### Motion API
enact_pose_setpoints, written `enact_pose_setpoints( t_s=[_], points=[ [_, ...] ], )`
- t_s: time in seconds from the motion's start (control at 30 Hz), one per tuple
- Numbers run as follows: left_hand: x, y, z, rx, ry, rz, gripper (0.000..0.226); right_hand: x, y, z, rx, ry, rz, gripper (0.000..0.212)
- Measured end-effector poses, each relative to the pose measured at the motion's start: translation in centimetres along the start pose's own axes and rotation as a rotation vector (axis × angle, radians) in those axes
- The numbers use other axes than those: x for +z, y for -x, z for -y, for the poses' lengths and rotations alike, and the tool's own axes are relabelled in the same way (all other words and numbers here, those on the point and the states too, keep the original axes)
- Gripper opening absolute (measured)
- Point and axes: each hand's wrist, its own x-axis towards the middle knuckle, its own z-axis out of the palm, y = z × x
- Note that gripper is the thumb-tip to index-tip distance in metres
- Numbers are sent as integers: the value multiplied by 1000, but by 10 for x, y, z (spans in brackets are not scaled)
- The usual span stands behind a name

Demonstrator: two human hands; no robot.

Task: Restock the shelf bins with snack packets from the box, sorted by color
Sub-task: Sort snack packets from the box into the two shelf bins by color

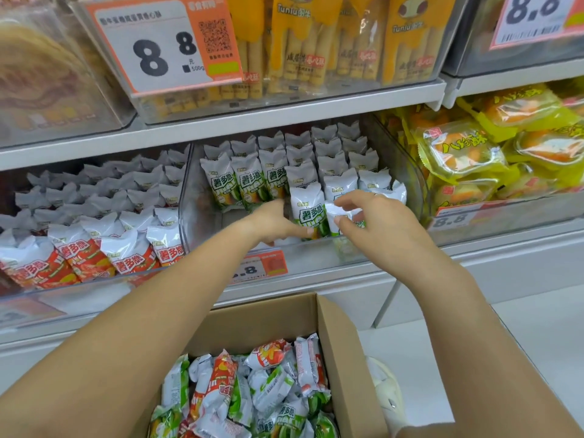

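A small white foil snack packet with green print (343, 218) is being held upright at the front of the clear plastic shelf bin of green packets (202, 213), just beside the front standing packet (308, 213). The right hand (379, 222) is pinching it between thumb and curled fingers (343, 202). The left hand (275, 221) is reaching in beside that front packet, fingers bent against it – whether it is gripping is unclear. The risk, as I judge it: the packets are standing loosely in rows with bare bin floor at front left, so a nudge could be toppling the row forward. The neighbouring bin of red-printed packets (94, 248) is close – a slip could be mixing colours. Below, the open brown cardboard box (344, 358) is holding mixed red and green packets.
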Motion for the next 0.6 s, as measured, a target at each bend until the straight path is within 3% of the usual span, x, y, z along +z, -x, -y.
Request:
enact_pose_setpoints(
  t_s=[0.07,0.13,0.2,0.27,0.33,0.43,0.6],
  points=[
    [-8,20,3,72,-11,-189,55,3,13,10,-75,34,-26,30],
    [-16,52,8,202,51,-452,35,11,30,22,-161,66,18,29],
    [-19,97,17,349,166,-589,16,23,51,35,-237,113,126,29],
    [-13,138,35,403,219,-553,13,41,70,45,-305,199,273,31],
    [1,168,65,336,214,-461,14,67,86,50,-363,329,436,34],
    [22,191,127,155,134,-341,13,116,105,41,-328,484,666,33],
    [35,197,223,-206,-207,-59,23,185,124,23,-224,636,906,35]
  ],
)
